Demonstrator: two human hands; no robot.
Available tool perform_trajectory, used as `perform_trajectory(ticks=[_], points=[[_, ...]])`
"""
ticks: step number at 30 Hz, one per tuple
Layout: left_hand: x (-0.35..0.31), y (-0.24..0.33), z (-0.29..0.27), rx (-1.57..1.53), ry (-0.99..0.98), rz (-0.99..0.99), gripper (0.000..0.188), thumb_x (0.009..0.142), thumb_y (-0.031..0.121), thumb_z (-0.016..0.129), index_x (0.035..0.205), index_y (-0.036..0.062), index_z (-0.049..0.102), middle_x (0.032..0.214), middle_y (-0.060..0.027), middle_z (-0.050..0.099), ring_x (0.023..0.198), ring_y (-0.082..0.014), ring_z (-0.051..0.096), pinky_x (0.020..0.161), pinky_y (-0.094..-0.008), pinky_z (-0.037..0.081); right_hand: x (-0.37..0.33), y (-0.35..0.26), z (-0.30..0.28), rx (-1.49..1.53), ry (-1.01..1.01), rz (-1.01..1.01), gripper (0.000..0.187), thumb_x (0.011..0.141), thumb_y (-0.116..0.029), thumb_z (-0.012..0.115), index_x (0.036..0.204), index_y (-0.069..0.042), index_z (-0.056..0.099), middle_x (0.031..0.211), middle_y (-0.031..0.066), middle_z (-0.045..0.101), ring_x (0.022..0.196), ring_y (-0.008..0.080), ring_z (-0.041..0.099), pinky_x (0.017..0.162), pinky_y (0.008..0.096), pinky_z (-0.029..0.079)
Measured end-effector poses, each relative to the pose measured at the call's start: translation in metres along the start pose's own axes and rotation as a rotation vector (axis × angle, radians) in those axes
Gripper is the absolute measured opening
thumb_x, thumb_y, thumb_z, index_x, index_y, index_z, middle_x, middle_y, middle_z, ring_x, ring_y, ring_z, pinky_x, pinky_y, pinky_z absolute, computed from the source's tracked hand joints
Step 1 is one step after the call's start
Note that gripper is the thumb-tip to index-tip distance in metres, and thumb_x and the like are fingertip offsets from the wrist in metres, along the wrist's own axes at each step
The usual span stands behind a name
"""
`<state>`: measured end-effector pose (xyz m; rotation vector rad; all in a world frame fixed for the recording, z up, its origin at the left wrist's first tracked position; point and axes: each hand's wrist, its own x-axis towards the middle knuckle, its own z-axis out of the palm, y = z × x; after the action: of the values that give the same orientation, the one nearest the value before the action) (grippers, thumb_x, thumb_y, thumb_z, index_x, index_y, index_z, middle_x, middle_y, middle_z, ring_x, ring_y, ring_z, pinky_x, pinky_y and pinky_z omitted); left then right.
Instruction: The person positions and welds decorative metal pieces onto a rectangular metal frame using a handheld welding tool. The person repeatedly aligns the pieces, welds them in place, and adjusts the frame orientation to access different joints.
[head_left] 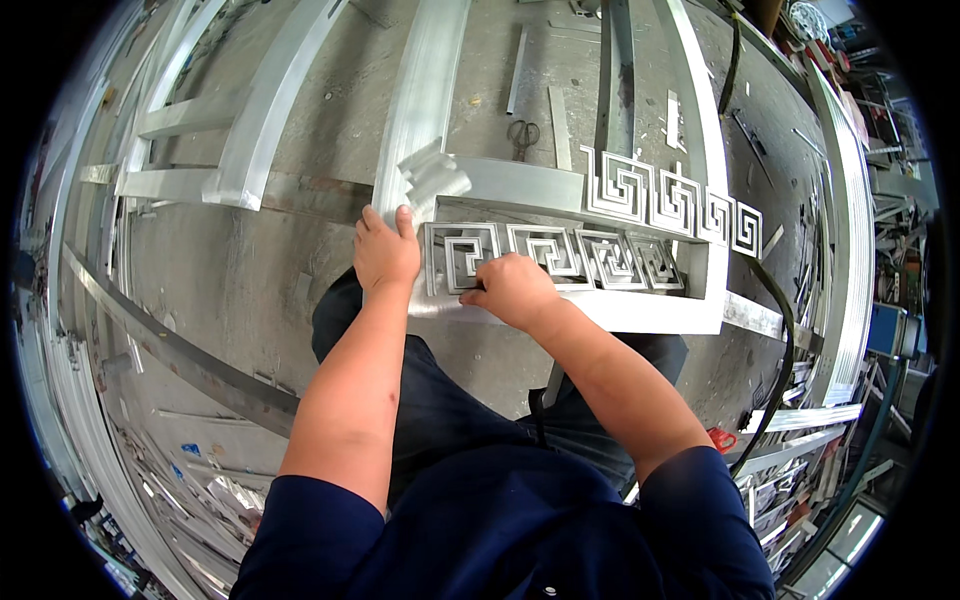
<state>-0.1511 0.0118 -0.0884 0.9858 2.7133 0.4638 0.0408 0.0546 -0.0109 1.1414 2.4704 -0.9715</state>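
A silver metal frame (600,312) lies across in front of me, over my knees. Inside its near opening sits a metal fretwork strip (545,252) with several square spiral patterns. My right hand (515,290) is at the strip's left part, thumb and fingers bent around its near edge; the fingertips are partly hidden. Against the frame's left corner rests my left hand (387,248), flat, with the thumb apart from the fingers. Just beyond it, a short ribbed silver piece (435,172) lies on the frame. A second fretwork strip (673,202) rests over the frame's crossbar at the right.
Another metal frame (245,140) stands at the left. Scissors (522,136) and metal offcuts lie on the concrete floor beyond the crossbar. A dark hose (785,345) curves past at the right. Long metal profiles (850,250) and scrap line both sides.
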Motion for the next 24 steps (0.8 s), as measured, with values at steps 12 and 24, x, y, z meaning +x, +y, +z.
perform_trajectory(ticks=[12,24], points=[[-0.01,0.014,-0.025,0.09,-0.132,0.108,0.136,0.062,0.078,0.077,0.15,-0.0113,0.024,0.143,-0.0259,0.045,0.13,-0.0383,0.05,0.103,-0.0445,0.048,0.011,0.012,0.013,0.037,0.058,0.215,0.033,0.087,-0.038,0.073,0.09,-0.005,0.077,0.092,0.0171,0.074,0.091,0.0353,0.072,0.082,0.0437,0.058],[-0.011,0.025,-0.032,0.116,-0.186,0.067,0.13,0.065,0.063,0.085,0.152,-0.0087,0.02,0.146,-0.0273,0.042,0.134,-0.0409,0.046,0.106,-0.046,0.046,-0.037,0.089,0.014,0.353,0.531,0.186,0.028,0.087,-0.027,0.075,0.101,-0.004,0.073,0.102,0.0138,0.071,0.093,0.0342,0.069,0.082,0.0437,0.055]])
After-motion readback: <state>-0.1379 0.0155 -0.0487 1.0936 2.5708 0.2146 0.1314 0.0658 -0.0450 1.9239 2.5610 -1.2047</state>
